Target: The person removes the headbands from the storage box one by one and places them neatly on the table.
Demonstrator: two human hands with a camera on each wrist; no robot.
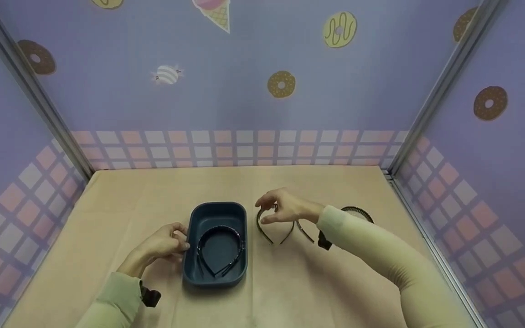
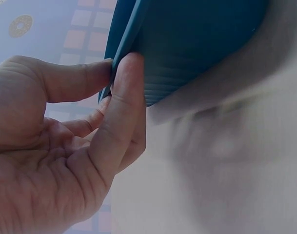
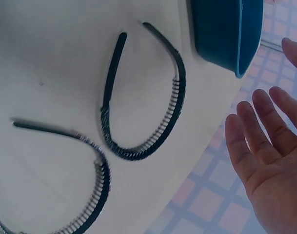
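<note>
My left hand [image 1: 164, 243] pinches the left rim of a blue tray [image 1: 218, 284]; in the left wrist view, thumb and fingers [image 2: 127, 92] hold the tray's edge [image 2: 197, 44]. Inside the tray lies a dark headband [image 1: 204, 234]. To the tray's right, my right hand [image 1: 285, 207] hovers above a dark toothed headband [image 1: 259, 224], fingers apart, holding nothing. The right wrist view shows this headband [image 3: 181, 87] and a second one [image 3: 105, 180] lying on the table, with the right hand [image 3: 275, 161] off to the side.
Another headband [image 1: 306, 231] is partly hidden under my right wrist, and a toothed one [image 1: 358, 212] shows behind the right sleeve. Patterned walls with metal corner posts [image 1: 445, 86] enclose the table [image 1: 153, 191] at the back and sides.
</note>
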